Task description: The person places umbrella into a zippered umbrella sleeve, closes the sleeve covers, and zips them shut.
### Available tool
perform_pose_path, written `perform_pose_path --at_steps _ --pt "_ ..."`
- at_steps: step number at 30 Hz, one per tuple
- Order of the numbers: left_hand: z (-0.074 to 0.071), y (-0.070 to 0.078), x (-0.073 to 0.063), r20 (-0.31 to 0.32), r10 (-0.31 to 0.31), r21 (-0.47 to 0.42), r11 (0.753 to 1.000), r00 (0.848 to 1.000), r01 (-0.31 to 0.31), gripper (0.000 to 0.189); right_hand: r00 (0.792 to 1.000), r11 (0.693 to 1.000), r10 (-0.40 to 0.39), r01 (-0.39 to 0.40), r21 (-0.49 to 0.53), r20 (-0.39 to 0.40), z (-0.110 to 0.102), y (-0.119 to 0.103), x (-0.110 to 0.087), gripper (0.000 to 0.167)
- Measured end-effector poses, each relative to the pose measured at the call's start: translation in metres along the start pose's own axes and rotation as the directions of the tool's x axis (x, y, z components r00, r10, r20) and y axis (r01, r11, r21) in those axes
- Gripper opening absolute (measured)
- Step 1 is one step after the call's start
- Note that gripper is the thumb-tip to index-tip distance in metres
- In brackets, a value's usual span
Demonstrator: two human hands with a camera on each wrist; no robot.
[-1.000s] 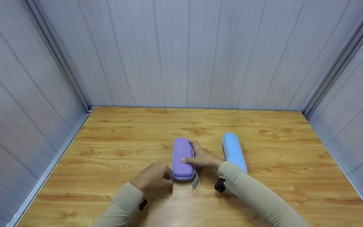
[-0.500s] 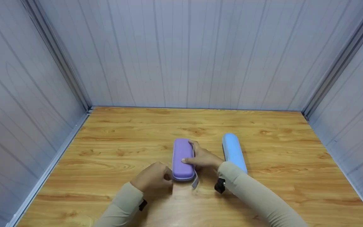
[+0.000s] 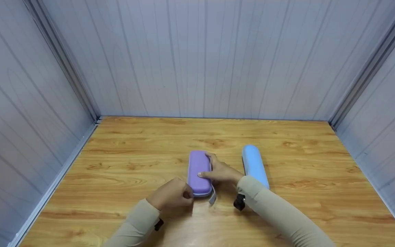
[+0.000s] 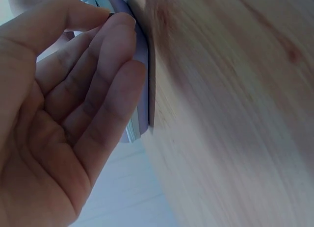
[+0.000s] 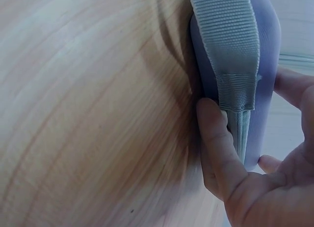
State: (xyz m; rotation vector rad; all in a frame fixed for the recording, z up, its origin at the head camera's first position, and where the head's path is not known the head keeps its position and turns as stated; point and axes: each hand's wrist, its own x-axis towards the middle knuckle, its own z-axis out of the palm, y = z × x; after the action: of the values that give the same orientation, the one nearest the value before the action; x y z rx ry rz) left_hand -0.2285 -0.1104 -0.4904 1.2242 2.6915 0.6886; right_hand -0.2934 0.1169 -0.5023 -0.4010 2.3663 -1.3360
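Observation:
A purple hard-shell zip case (image 3: pixel 196 164) lies lengthwise on the wooden table, its lid down. My right hand (image 3: pixel 221 171) grips its right side, thumb on top and fingers along the edge. The right wrist view shows a grey strap loop (image 5: pixel 225 36) at the zipper seam, just beyond those fingers. At the near left corner of the case, my left hand (image 3: pixel 172 193) pinches with thumb and index finger at the zipper seam. A small dark bit of the zipper pull (image 4: pixel 112 14) shows between these fingertips; the rest is hidden.
A light blue case (image 3: pixel 254 163) of similar shape lies to the right, partly behind the right forearm. Pale panel walls (image 3: pixel 197 58) enclose the wooden table (image 3: pixel 132 144) at the back and both sides.
My left hand has slid slightly right and nearer, round the near left corner of the purple case. The right hand and both cases have stayed in place.

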Motion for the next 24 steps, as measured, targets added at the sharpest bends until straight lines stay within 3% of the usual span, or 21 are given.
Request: perform_pose_path --at_steps 9,24 --pt "0.007 0.007 0.009 0.065 -0.051 -0.022 0.998 0.997 0.052 0.008 1.0 1.0 -0.005 0.005 -0.011 0.004 0.001 -0.001 -0.004 0.097" --pt "0.007 0.008 0.013 0.095 -0.048 -0.054 0.997 0.994 0.054 0.009 1.0 1.0 -0.007 0.007 0.007 0.003 0.0 0.001 -0.001 0.097"
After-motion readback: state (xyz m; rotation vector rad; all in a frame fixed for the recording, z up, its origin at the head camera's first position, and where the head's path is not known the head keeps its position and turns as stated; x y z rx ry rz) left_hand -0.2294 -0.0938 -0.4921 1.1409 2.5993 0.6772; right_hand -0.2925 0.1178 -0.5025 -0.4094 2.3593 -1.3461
